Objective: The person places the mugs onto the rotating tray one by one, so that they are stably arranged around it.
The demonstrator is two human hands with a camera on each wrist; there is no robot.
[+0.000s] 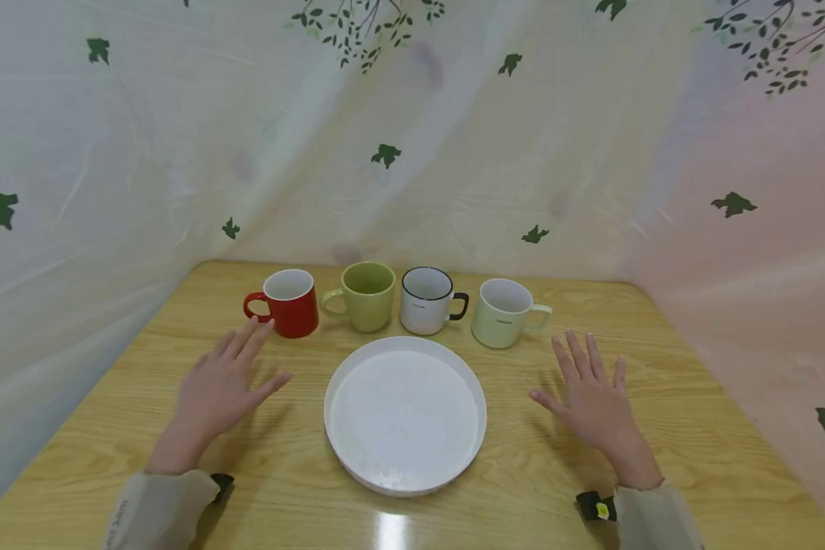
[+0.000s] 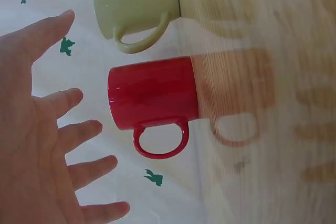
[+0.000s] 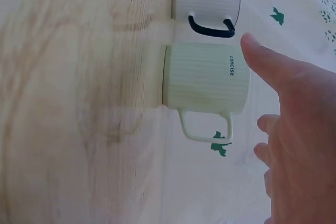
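Pale sleeves (image 1: 161, 512) lead to our two hands above the desk (image 1: 509, 481): the left hand (image 1: 216, 386) toward its left edge, the right hand (image 1: 598, 405) toward its right, both empty, fingers spread. Between them lies the white tray (image 1: 406, 416), touching neither. Farther on, four mugs stand upright in a row: the red mug (image 1: 296, 315) just beyond our left fingertips, apart from them; the green mug (image 1: 370, 302) and black-handled white mug (image 1: 422, 312), with the tray between us and them; and the pale green mug (image 1: 500, 325) near our right hand. Past the desk's far edge hangs a patterned cloth (image 1: 282, 168).
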